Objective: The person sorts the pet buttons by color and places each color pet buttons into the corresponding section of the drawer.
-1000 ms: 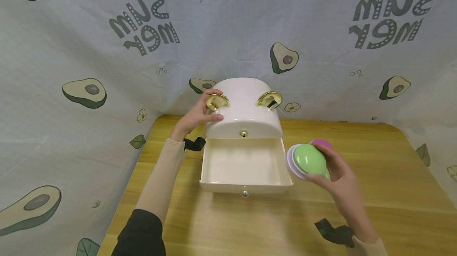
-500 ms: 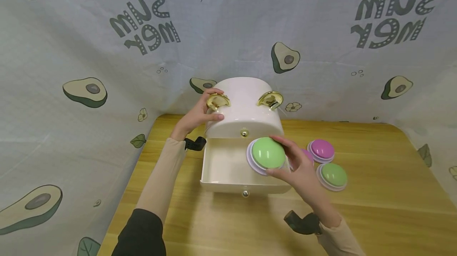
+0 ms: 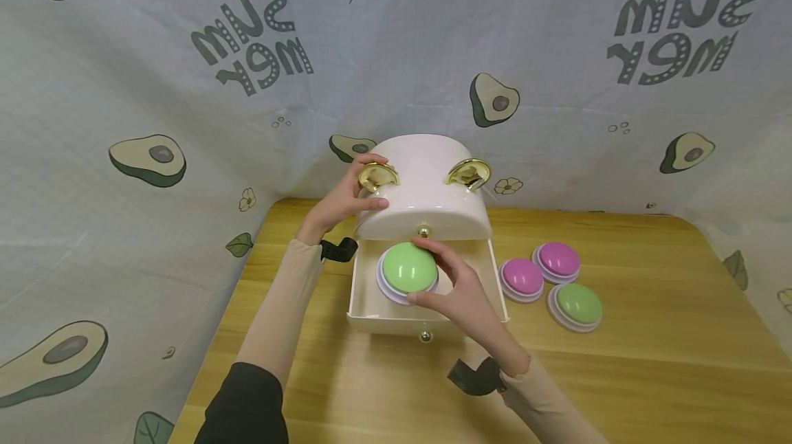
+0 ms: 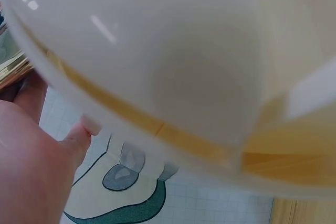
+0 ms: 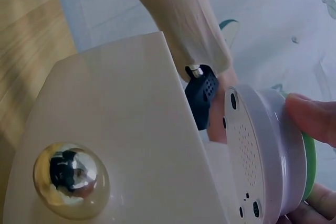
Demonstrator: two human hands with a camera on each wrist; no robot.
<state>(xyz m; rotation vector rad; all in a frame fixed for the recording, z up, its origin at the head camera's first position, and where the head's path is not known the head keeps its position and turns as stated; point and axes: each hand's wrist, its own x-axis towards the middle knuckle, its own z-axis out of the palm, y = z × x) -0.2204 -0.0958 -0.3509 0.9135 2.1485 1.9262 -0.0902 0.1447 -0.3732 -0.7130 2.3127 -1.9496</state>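
My right hand pinches a green dome push button by its pale lilac base, thumb at the near side and fingers at the far side. It is held over the pulled-out lower drawer of a white storage box. In the right wrist view, the button's underside shows speaker holes and small rubber feet, close above the drawer's front edge. My left hand grips the box's upper left side, around the left gold ear; its thumb lies on the white top.
To the right of the drawer, two magenta push buttons and another green push button lie on the wooden table. A curtain with avocado prints hangs right behind the box. A gold knob sticks out from the drawer front.
My right hand has carried the green button leftward from beside the drawer to over its middle, uncovering the buttons on the table. The left hand has stayed on the box.
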